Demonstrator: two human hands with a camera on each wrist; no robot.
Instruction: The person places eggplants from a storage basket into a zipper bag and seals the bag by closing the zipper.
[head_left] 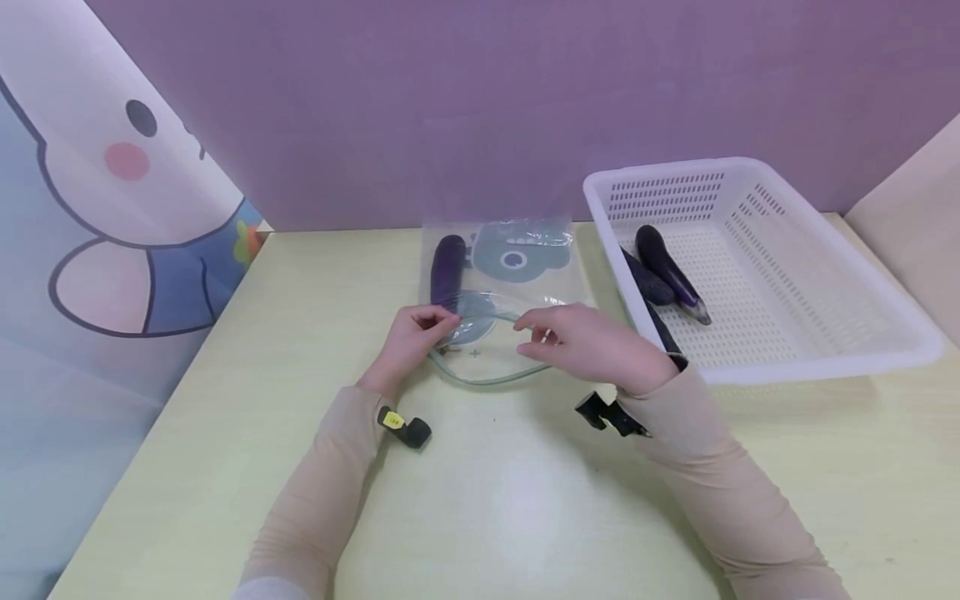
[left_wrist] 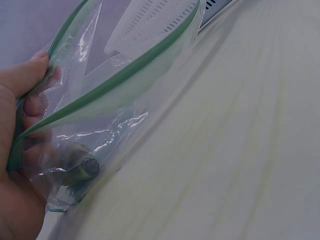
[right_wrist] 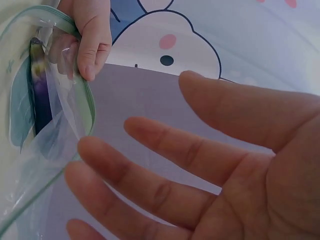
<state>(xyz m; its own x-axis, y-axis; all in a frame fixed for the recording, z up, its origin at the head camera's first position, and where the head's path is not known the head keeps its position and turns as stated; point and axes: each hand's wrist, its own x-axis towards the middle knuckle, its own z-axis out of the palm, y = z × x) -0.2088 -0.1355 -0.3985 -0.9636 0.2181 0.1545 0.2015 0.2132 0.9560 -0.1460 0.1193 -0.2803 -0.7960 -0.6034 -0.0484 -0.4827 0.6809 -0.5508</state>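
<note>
A clear zip bag (head_left: 528, 287) with a green-edged mouth lies on the table, its printed cartoon facing up. Inside it, along the left side, rests one eggplant (head_left: 448, 271); its stem end (left_wrist: 89, 167) points toward the mouth. My left hand (head_left: 411, 337) pinches the green rim at the left corner, thumb outside and fingers behind the film. The mouth gapes in a loop. At the right side of the rim is my right hand (head_left: 588, 342), its fingers spread apart with nothing gripped, fingertips close by the green edge (right_wrist: 86, 107).
A white perforated basket (head_left: 757, 367) stands to the right, with several eggplants (head_left: 671, 271) along its left side. Behind the table rises a purple wall (head_left: 450, 108). A cartoon-printed panel (head_left: 135, 275) borders the left. Both wrists carry black camera mounts (head_left: 611, 415).
</note>
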